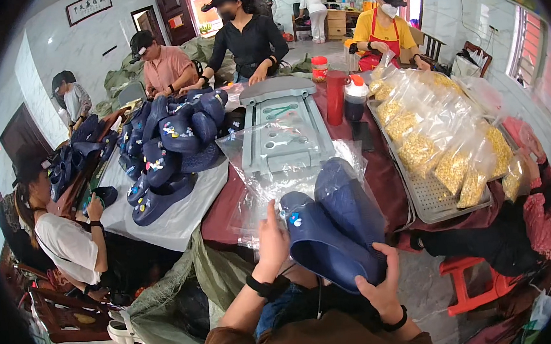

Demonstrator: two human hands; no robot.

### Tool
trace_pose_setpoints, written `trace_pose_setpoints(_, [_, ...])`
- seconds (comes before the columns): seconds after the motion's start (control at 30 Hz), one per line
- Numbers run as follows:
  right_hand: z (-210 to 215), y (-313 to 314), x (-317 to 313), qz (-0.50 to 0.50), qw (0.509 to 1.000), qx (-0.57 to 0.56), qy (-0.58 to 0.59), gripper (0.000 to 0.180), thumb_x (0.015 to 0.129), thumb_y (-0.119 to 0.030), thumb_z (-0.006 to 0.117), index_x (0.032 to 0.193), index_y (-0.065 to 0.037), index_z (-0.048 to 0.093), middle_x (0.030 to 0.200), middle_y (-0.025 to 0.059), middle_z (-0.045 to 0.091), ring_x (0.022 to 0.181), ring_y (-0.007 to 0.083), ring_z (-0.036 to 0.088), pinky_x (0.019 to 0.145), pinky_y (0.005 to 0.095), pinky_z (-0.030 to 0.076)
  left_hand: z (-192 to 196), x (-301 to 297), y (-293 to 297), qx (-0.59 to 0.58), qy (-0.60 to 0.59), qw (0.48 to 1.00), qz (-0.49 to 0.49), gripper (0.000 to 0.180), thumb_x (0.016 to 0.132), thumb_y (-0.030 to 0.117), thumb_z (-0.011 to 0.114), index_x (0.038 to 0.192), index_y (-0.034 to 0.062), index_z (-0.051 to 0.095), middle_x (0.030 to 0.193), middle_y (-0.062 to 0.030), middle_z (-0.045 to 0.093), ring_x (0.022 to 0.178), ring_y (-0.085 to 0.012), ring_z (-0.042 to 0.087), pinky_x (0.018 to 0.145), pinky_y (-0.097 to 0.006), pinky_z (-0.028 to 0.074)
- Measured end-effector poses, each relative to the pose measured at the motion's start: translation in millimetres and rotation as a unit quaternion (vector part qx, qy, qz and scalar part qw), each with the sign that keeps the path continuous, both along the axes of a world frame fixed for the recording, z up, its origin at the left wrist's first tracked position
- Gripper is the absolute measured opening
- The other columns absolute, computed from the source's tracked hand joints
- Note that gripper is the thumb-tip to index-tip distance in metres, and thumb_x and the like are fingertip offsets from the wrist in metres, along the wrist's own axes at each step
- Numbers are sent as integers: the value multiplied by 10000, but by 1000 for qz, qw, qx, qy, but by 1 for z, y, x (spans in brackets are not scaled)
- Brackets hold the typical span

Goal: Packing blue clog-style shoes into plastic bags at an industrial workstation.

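Fingers (391,260) of our right hand (380,286) are curled around the heel end of a dark blue clog (333,245), thumb pressed against its edge, so that hand is gripping the shoe. Our left hand (273,240) stands upright just beside the clog's toe, fingers held together and fairly straight, the palm against the shoe's side; we cannot tell whether it clasps anything. A small pale charm (295,220) sits on the clog's toe, right by that left hand. A second dark blue clog (348,195) lies against the first, a little farther from us, and both rest at the near edge of the table (220,208), over a spread of clear plastic bags (255,154).

Beyond the bags we see a grey plastic tray (285,129) with long slots, lying flat. Behind it stand a red tumbler (335,96) and a dark squeeze bottle with a white cap (355,98), side by side. To our right a metal tray (433,201) carries clear bags of small yellow pieces (441,139). To our left a heap of dark blue clogs (169,141), many with bright charms, is piled on a pale sheet. Other people sit and stand around the table, their hands at the piles, well apart from ours.
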State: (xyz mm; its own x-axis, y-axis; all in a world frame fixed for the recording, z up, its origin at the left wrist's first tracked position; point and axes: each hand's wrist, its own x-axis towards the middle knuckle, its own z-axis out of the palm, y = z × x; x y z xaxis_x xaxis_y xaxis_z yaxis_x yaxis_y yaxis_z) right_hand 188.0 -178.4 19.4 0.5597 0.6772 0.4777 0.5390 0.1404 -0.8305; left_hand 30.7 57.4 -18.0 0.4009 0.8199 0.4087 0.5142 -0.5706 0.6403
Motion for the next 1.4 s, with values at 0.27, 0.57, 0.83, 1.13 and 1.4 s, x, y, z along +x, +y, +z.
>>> trace_pose_setpoints(0.27, [-9,8,0,-15,1000,-4,4,681,660,-174,802,1267,-18,536,1179,130,520,1129,281,521,1029,398,410,-18,-11,-19,-137,-126,981,-58,789,834,-106,485,1566,75,254,1058,-315,703,822,-382,702,766,-437,557])
trace_pose_setpoints(0.57, [-17,10,2,26,992,18,121,752,683,-199,810,1336,-18,484,1260,94,499,1206,227,475,1081,377,369,-30,-7,-6,-302,-251,907,-153,810,919,-23,603,1607,125,202,1170,-126,544,1109,-214,609,942,-342,509])
trace_pose_setpoints(0.83, [-11,6,-5,56,975,10,215,790,707,-227,825,1369,-17,449,1291,104,494,1222,228,483,1093,376,364,1,9,-18,-391,-424,813,-77,852,979,217,677,1627,99,137,1236,-125,491,1210,-222,519,1004,-347,461])
trace_pose_setpoints(1.13, [-12,3,-6,97,970,2,222,821,685,-271,847,1362,-16,457,1282,108,500,1215,231,491,1068,370,388,13,9,-13,-403,-372,831,-94,745,1017,362,641,1551,-10,280,1374,-135,524,1129,-188,538,978,-329,443])
trace_pose_setpoints(1.4, [-16,10,0,80,986,-24,143,761,670,-259,845,1308,-14,510,1209,115,539,1161,251,532,1043,378,405,-35,-9,-9,-517,-308,790,-119,471,1097,386,455,1392,28,533,1202,-83,618,1044,-166,591,853,-304,506])
